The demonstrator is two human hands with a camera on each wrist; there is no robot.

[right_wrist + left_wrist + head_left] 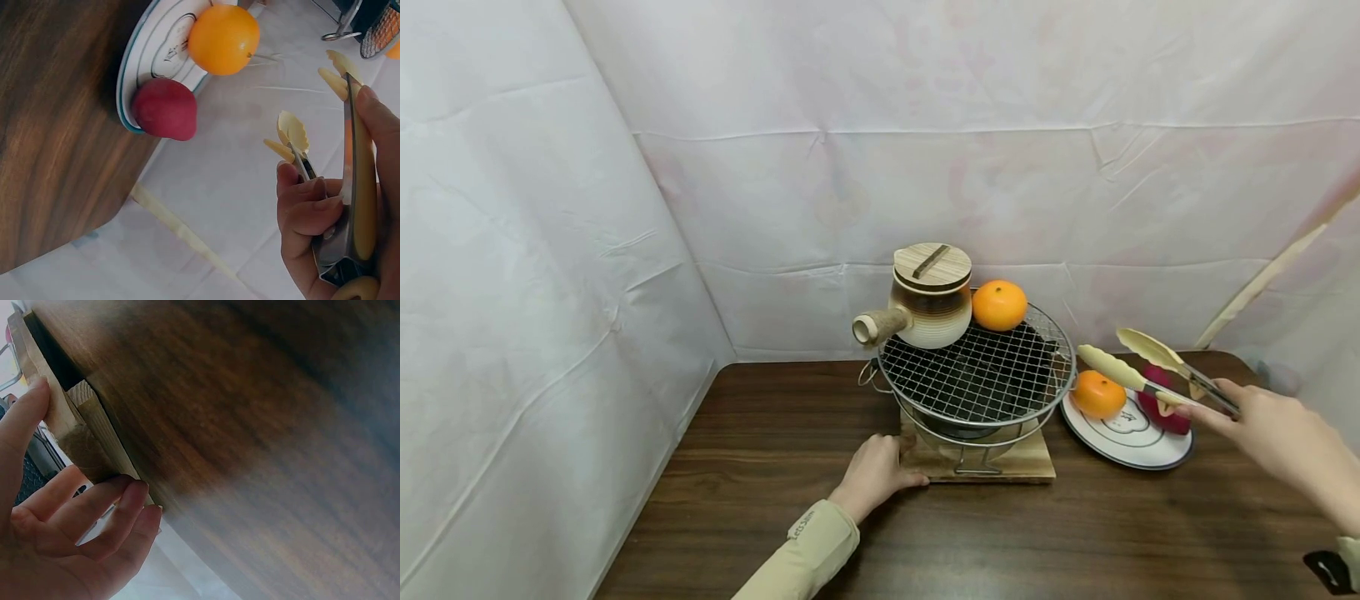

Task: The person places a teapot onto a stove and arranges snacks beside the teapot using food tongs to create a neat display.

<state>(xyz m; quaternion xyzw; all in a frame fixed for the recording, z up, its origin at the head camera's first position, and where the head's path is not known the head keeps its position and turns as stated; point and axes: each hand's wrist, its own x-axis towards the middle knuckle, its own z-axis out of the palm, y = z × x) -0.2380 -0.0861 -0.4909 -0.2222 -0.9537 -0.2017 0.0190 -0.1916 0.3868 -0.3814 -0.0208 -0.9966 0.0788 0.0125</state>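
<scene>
My left hand [874,477] grips the near left corner of a wooden board [1022,460]; in the left wrist view the thumb lies on its edge [59,415] and the fingers curl at its side. On that board stands a round wire grill [977,392]. My right hand [1285,425] holds metal tongs [350,181] with cream tips, their arms spread and nothing between them. Those tips hover over a white plate [1138,457] carrying an orange [1099,395] and a dark red fruit [1172,412]. In the right wrist view the red fruit [164,109] sits near the plate's rim.
At the back of the grill stand a brown-and-cream pot [936,321] with a wooden lid, its handle pointing left, and a second orange [999,305]. The dark wooden table [760,442] ends against a white cloth backdrop [820,200].
</scene>
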